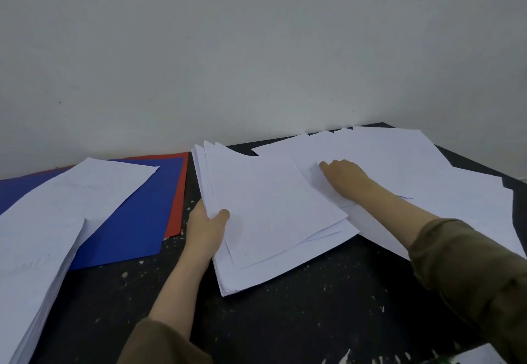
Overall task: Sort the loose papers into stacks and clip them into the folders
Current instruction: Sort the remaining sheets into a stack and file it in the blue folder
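We note the left hand (206, 228) gripping the centre paper stack (273, 221) at its left edge, thumb on top, right hand (343, 175) fingers curled, pinching a loose sheet (370, 152) just beyond, both on the counter (285, 321).

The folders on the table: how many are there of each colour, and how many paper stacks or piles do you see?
Blue folders: 1 visible
Red folders: 1 visible, mostly under the blue one
Paper stacks or piles: 3, left stack, middle stack gripped by the left hand, loose pile under the right hand
Total: 5
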